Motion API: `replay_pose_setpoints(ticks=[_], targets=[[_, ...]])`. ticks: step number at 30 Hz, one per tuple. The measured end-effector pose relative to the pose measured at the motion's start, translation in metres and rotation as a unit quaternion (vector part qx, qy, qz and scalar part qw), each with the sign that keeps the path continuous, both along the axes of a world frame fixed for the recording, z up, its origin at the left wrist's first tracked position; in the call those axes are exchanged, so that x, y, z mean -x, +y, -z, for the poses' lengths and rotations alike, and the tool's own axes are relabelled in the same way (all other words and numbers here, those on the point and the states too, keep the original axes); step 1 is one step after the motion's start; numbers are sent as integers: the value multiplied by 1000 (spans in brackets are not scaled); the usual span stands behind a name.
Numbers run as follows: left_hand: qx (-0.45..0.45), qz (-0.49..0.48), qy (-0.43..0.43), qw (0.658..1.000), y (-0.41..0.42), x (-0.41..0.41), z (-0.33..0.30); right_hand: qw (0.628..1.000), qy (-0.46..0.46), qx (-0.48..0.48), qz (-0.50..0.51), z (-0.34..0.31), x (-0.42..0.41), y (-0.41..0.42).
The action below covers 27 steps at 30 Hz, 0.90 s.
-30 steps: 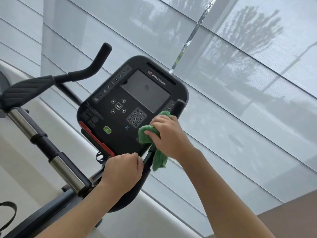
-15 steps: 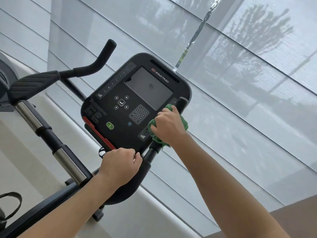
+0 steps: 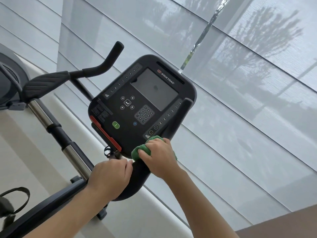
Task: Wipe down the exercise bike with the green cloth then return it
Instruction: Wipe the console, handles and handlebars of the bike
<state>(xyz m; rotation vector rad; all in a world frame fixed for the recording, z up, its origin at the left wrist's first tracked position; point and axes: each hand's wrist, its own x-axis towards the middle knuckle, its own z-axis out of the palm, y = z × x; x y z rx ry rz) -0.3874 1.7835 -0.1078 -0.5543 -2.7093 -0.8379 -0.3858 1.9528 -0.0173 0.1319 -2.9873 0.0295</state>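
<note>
The exercise bike's black console point(image 3: 142, 103) faces me, tilted, with a grey screen and keypad. My right hand point(image 3: 159, 158) grips the green cloth point(image 3: 139, 152) wrapped round the lower part of the right handlebar point(image 3: 178, 115), just below the console's corner. My left hand point(image 3: 109, 178) holds the padded black elbow rest of the same bar, close beside the right hand. The left handlebar point(image 3: 103, 66) with its ribbed pad point(image 3: 44, 83) rises at the upper left.
A chrome and black post point(image 3: 56, 127) runs diagonally down the left. A pedal strap point(image 3: 15, 198) shows at the lower left edge. Grey window blinds point(image 3: 240, 100) fill the background behind a pale sill point(image 3: 154, 208). Another machine's edge point(image 3: 8, 78) is at far left.
My right hand slid the green cloth up the right handlebar, then back down to near the console's lower corner. The left hand kept its hold. The view shifted slightly.
</note>
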Motion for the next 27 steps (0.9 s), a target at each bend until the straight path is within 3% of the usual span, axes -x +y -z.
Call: replay_pose_setpoints(ticks=[4,9,12,16,20,27], targets=[[8,10,30,999,-9,-5,14,995,96,15,-30,15,-7,10],[3,5,36,999,-10,-6,8,947,195,-107,-232,8,17,52],[1,7,39,999,-11,-6,8,915,214,-174,-294,-9,42,62],[3,11,34,999,-11,-7,7,893,244,-253,-281,-57,67,96],[7,6,26,1000,-9,-7,9,862,337,-277,-258,-106,79,102],[4,14,20,1000,-11,-8,4,893,312,-288,-152,-76,93,105]])
